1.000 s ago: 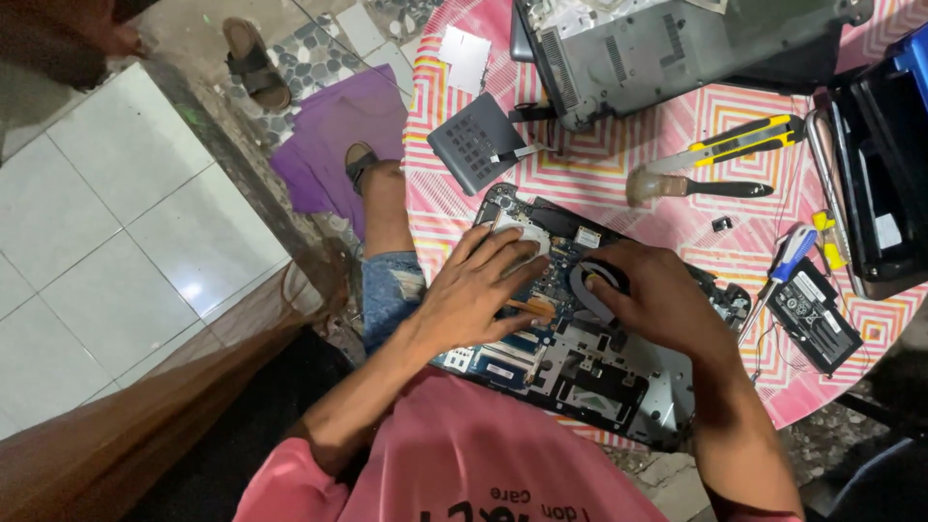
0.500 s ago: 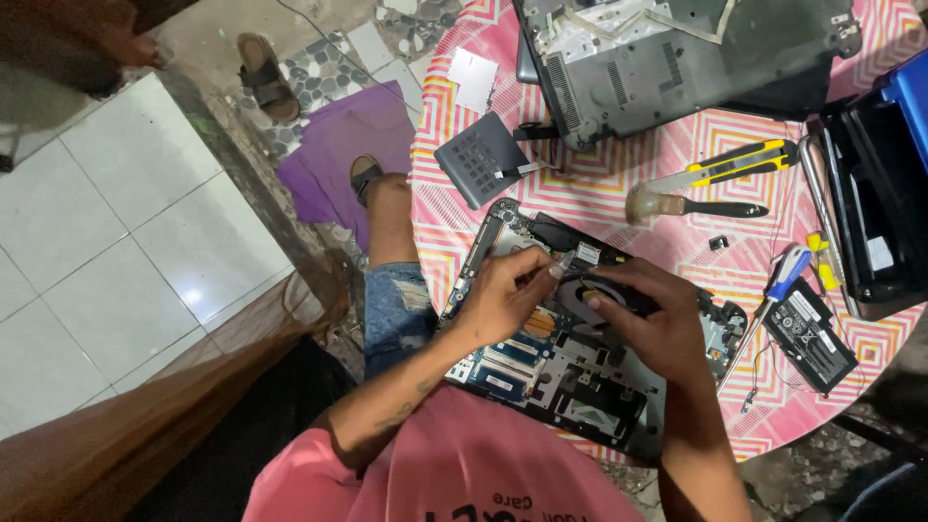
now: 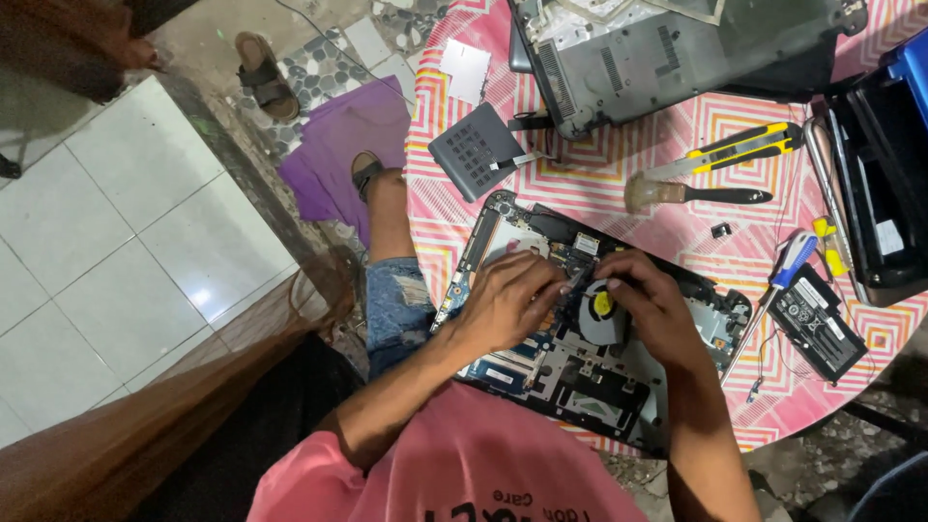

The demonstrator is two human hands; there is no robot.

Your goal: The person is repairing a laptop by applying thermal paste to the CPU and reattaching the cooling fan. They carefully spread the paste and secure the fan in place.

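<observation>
An opened laptop base (image 3: pixel 541 377) with its circuit board bare lies on the pink patterned tablecloth (image 3: pixel 454 222) in front of me. Its round cooling fan (image 3: pixel 601 311) carries a yellow sticker. My left hand (image 3: pixel 512 302) rests on the board left of the fan, its fingertips pinched on a thin grey piece (image 3: pixel 580 276) at the fan's upper edge. My right hand (image 3: pixel 650 302) curls over the fan's right side, with fingers on its top edge and thumb by the sticker. The two hands' fingertips nearly meet there.
A grey laptop shell (image 3: pixel 677 58) lies at the back. Around it are a dark grey cover panel (image 3: pixel 474 150), a yellow utility knife (image 3: pixel 744 145), a brush (image 3: pixel 696 193), a blue-handled screwdriver (image 3: pixel 797 256), a black battery (image 3: pixel 817 324) and a black toolbox (image 3: pixel 880 203). A purple cloth (image 3: pixel 343 145) lies on the floor.
My left hand has slid right across the board to the fan's edge. My right hand has drawn back, which uncovers the fan and its yellow sticker. The view has shifted a little.
</observation>
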